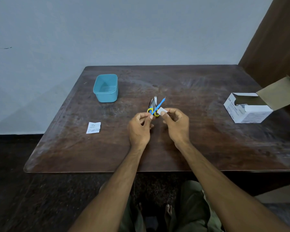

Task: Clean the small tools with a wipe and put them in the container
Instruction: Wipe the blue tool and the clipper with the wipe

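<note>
My left hand (140, 127) pinches the lower end of a thin blue tool (159, 105) that slants up to the right, its metal tip free. My right hand (176, 123) pinches a small white wipe (162, 111) just right of the tool's shaft. Behind the blue tool, yellow-handled scissors (156, 113), a nail clipper (155, 99) and another dark slim tool (150, 102) lie together on the wooden table (208, 148). The turquoise container (105, 88) stands at the back left with nothing visible inside.
A torn white wipe sachet (93, 127) lies left of my hands. An opened white box of swabs (249, 108) with its flap raised stands at the right. A brown panel (274, 39) rises behind the table's right corner.
</note>
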Tool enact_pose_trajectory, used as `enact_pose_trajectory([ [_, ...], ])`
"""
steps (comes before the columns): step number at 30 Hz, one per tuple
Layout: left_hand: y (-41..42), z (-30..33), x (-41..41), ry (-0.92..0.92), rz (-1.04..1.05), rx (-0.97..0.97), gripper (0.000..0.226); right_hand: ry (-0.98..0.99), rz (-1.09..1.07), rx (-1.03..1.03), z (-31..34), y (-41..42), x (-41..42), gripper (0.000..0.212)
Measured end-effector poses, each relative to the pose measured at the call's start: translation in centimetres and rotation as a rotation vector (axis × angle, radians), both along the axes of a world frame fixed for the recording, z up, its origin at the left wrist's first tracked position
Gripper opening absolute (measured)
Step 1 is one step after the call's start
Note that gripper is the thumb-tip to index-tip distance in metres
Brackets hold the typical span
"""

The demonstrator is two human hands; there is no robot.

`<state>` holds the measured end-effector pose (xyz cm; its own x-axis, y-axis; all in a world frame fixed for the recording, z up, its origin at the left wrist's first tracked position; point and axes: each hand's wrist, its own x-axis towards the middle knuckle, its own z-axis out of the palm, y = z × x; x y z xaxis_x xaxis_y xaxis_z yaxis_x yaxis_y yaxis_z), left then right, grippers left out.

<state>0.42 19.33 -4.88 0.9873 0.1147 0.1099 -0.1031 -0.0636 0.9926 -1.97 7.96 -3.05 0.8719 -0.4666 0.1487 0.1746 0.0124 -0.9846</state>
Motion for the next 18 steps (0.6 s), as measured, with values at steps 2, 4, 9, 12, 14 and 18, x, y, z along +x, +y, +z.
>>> enact_pose_trajectory([
  [2,0.0,0.0,-0.1,-0.017,-0.001,0.005,0.010,0.014,0.049,-0.018,0.4,0.1,0.4,0.016],
  [4,0.0,0.1,-0.2,-0.021,-0.014,0.017,0.009,0.029,0.052,-0.035,0.7,0.2,0.9,0.012],
  [9,0.0,0.3,-0.4,-0.037,-0.102,0.024,0.010,0.058,0.043,0.016,1.3,0.0,1.4,0.012],
  [12,-0.1,0.1,-0.3,-0.044,-0.136,0.054,0.015,0.075,0.054,0.020,1.4,-0.2,1.3,0.012],
  [14,-0.1,0.0,-0.3,-0.028,-0.155,0.052,0.013,0.087,0.052,0.023,1.4,-0.3,1.2,0.007],
  [18,-0.1,-0.1,-0.2,-0.023,-0.191,0.050,0.013,0.125,0.047,0.090,1.4,-0.5,1.2,0.007],
])
